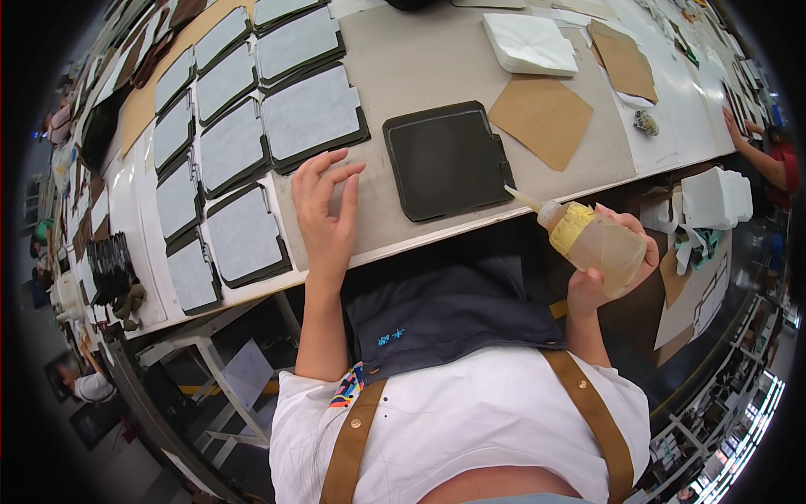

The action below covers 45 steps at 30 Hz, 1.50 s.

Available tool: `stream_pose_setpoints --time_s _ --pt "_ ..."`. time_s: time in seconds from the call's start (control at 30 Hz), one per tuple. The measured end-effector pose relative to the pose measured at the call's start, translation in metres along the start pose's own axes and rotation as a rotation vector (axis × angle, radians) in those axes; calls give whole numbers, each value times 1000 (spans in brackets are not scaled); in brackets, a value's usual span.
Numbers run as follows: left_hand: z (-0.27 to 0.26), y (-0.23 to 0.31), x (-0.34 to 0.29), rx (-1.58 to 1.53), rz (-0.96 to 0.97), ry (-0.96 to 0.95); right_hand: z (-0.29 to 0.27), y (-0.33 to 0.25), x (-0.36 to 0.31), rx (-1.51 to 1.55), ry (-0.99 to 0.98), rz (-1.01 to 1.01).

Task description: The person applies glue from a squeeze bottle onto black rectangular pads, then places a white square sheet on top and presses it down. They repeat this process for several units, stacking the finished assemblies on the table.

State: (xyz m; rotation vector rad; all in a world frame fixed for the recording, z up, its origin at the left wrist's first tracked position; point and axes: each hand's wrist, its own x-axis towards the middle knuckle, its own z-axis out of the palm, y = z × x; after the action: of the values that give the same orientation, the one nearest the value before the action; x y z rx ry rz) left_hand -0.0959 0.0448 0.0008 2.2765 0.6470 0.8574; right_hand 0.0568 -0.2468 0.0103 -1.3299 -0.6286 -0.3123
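Note:
A squeeze bottle [617, 252] with a pointed nozzle and a yellow band of tape is gripped in my right hand [631, 239]. It is tilted, its tip close to the lower right corner of a dark, flat, roughly square panel [445, 160] on the table. Whether the tip touches the panel, I cannot tell. To the left of that panel, my left hand [323, 202] is held over the table edge with fingers apart and nothing in them. Several dark panels with pale grey faces [309, 109] lie in rows beyond and beside the left hand.
A brown square sheet [541, 119] lies right of the dark panel, below a stack of white pads [529, 44]. More brown sheets [625, 63] sit further right. The table's front edge [395, 250] runs just before me. Another person's arm [760, 155] reaches in at far right.

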Motion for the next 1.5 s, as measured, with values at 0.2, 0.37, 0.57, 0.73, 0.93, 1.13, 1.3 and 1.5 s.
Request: stream_pose_setpoints --time_s 0.2,0.37,0.57,0.73,0.93,1.13,1.3,1.5 --pt "0 1 0 -3 1 -10 2 -1 -3 6 -24 -26" --pt "0 1 0 -15 0 4 6 0 -4 34 -110 -87" --pt "-1 -1 0 -2 22 -8 14 3 -8 65 -208 -139" --pt "0 -2 -1 -21 10 11 26 5 -11 122 -298 -168" --pt "1 -3 -1 -31 5 17 46 4 -13 179 -441 -193" --pt "-1 -1 0 -10 -8 -4 70 8 -18 302 -491 -181" --pt "-2 -1 0 0 -12 -3 69 13 -5 264 3 209" --pt "0 1 -1 -26 -22 11 0 71 72 -68 398 212"
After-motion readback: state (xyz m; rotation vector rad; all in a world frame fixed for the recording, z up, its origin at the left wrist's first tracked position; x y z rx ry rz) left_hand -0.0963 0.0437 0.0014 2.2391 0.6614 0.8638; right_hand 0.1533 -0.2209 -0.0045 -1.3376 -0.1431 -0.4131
